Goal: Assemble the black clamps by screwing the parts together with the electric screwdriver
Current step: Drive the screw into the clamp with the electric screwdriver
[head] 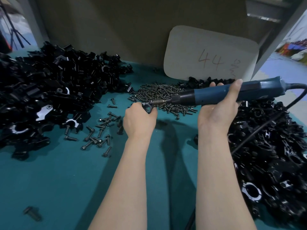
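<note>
Gripping black clamp (pixel 147 105) w/ left hand (pixel 138 121), at near-left edge of screw pile (pixel 162 92). Holding blue elec. screwdriver (pixel 212 95) in right hand (pixel 217 112), fingers curled round body, horiz. above pile's near side, bit (pixel 158 102) against clamp. Left heap (pixel 49 90) & right heap (pixel 269 155) of clamp parts flanking pile.

The left hand (pixel 139 120) grips a small black clamp (pixel 147 105) just above the green table (pixel 66 180). The right hand (pixel 219 110) holds the blue electric screwdriver (pixel 216 94) almost level, fingers curled around its body, and the bit touches the clamp from the right. Behind the tool lies a heap of dark screws (pixel 162 95); loose screws (pixel 99 130) are scattered left of the left hand. A big pile of black parts (pixel 49 90) is on the left and a second pile (pixel 269 146) on the right, with the black cable (pixel 259 130) running over it. A pale card (pixel 207 53) marked "44" leans at the back
</note>
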Tool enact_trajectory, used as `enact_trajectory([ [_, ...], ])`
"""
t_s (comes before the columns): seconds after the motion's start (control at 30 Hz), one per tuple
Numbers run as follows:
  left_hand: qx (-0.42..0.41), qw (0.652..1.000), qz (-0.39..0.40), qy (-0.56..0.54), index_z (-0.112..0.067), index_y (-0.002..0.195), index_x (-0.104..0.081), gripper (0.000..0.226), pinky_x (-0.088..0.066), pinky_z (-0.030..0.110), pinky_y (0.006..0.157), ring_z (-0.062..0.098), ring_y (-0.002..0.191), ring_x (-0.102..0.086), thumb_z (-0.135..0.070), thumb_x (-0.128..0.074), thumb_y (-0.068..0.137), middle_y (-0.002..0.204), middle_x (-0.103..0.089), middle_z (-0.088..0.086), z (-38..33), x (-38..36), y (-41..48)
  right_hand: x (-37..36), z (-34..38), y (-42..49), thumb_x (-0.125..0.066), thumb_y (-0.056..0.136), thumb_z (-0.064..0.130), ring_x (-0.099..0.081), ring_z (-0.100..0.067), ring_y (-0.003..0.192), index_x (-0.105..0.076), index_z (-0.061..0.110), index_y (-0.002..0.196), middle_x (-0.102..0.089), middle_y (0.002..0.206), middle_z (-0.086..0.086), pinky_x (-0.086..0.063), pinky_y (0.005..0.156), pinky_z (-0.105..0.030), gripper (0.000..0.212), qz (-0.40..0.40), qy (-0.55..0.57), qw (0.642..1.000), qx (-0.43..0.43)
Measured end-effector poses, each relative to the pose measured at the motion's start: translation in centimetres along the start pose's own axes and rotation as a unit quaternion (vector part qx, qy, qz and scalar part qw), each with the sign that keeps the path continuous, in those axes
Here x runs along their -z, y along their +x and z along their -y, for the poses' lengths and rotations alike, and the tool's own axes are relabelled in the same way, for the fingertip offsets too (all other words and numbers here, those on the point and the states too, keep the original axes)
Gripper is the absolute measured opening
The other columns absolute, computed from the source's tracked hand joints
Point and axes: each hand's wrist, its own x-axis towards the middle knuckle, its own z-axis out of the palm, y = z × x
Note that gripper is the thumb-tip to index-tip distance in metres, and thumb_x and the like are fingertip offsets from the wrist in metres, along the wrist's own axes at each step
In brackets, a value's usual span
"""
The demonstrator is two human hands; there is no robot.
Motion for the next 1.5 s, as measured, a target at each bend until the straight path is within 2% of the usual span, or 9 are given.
enact_trajectory([
  [0.1,0.001,1.0,-0.005,0.029,-0.014,0.09,-0.065,0.025,-0.034,0.029,0.057,0.025,0.067,-0.051,-0.039,-0.064,0.087,0.067,-0.054,0.0,-0.08,-0.14,-0.17,0.23,-0.02,-0.03,-0.054,0.096,0.029,-0.067,-0.01,0.073,-0.029,0.012,0.141,-0.054,0.098,-0.005,-0.054,0.074,-0.021,0.054,-0.006,-0.005,1.0,-0.002],
  [0.2,0.0,1.0,0.01,0.023,-0.015,0.091,-0.067,0.025,-0.039,0.029,0.058,0.026,0.075,-0.061,-0.039,-0.064,0.087,0.081,-0.069,0.005,-0.04,-0.08,-0.02,0.31,-0.11,-0.11,-0.054,0.097,0.028,-0.066,-0.011,0.077,-0.031,0.011,0.139,-0.054,0.096,-0.005,-0.055,0.075,-0.021,0.051,-0.004,0.003,1.0,-0.003],
  [0.33,0.001,1.0,0.02,0.017,-0.016,0.093,-0.068,0.024,-0.043,0.03,0.06,0.026,0.081,-0.066,-0.038,-0.064,0.087,0.085,-0.071,0.006,0.0,0.09,0.09,0.38,-0.16,-0.13,-0.052,0.098,0.026,-0.064,-0.012,0.08,-0.037,0.016,0.131,-0.054,0.093,-0.003,-0.054,0.072,-0.02,0.038,0.007,0.0,1.0,-0.012],
  [0.53,-0.005,1.0,0.019,0.021,-0.016,0.089,-0.068,0.021,-0.039,0.028,0.054,0.024,0.075,-0.065,-0.036,-0.063,0.087,0.081,-0.071,0.005,-0.25,0.11,-0.13,0.33,-0.21,-0.02,-0.051,0.098,0.027,-0.062,-0.014,0.086,-0.034,0.016,0.134,-0.054,0.102,-0.002,-0.053,0.075,-0.02,0.041,0.006,-0.01,1.0,-0.005],
  [0.7,-0.007,1.0,0.014,0.021,-0.016,0.09,-0.068,0.02,-0.037,0.028,0.051,0.025,0.074,-0.064,-0.035,-0.064,0.086,0.081,-0.071,0.005,-0.26,0.23,-0.13,0.3,-0.29,-0.19,-0.052,0.098,0.026,-0.063,-0.012,0.081,-0.033,0.014,0.137,-0.054,0.095,-0.003,-0.053,0.074,-0.02,0.046,0.003,-0.008,1.0,-0.006],
  [0.93,-0.004,1.0,0.017,0.014,-0.016,0.091,-0.068,0.02,-0.042,0.029,0.059,0.026,0.078,-0.065,-0.035,-0.063,0.086,0.082,-0.071,0.006,-0.2,0.14,-0.24,0.27,-0.36,-0.29,-0.051,0.098,0.026,-0.064,-0.01,0.079,-0.033,0.019,0.134,-0.055,0.096,-0.001,-0.053,0.073,-0.019,0.041,0.01,-0.016,1.0,-0.003],
  [1.17,-0.004,1.0,0.011,0.008,-0.017,0.091,-0.068,0.019,-0.039,0.028,0.053,0.024,0.076,-0.065,-0.034,-0.064,0.085,0.081,-0.071,0.005,-0.29,0.19,-0.23,0.18,-0.42,-0.35,-0.051,0.099,0.026,-0.063,-0.01,0.08,-0.033,0.021,0.135,-0.055,0.096,0.001,-0.053,0.074,-0.019,0.041,0.016,-0.018,1.0,-0.004],
  [1.33,-0.003,1.0,0.01,0.026,-0.015,0.088,-0.067,0.019,-0.034,0.027,0.047,0.024,0.068,-0.06,-0.034,-0.065,0.085,0.077,-0.067,0.004,-0.25,0.13,-0.2,0.21,-0.57,-0.43,-0.051,0.099,0.026,-0.062,-0.012,0.084,-0.03,0.019,0.141,-0.055,0.102,-0.001,-0.054,0.08,-0.022,0.048,0.016,-0.023,1.0,-0.007],
  [1.5,-0.001,0.998,0.01,0.055,-0.016,0.077,-0.058,0.021,-0.028,0.025,0.043,0.022,0.06,-0.051,-0.034,-0.066,0.084,0.065,-0.054,0.0,-0.25,0.12,-0.21,0.11,-0.59,-0.51,-0.051,0.099,0.025,-0.065,-0.008,0.08,-0.03,0.02,0.139,-0.055,0.098,-0.001,-0.053,0.077,-0.02,0.045,0.025,-0.031,0.999,-0.005],
])
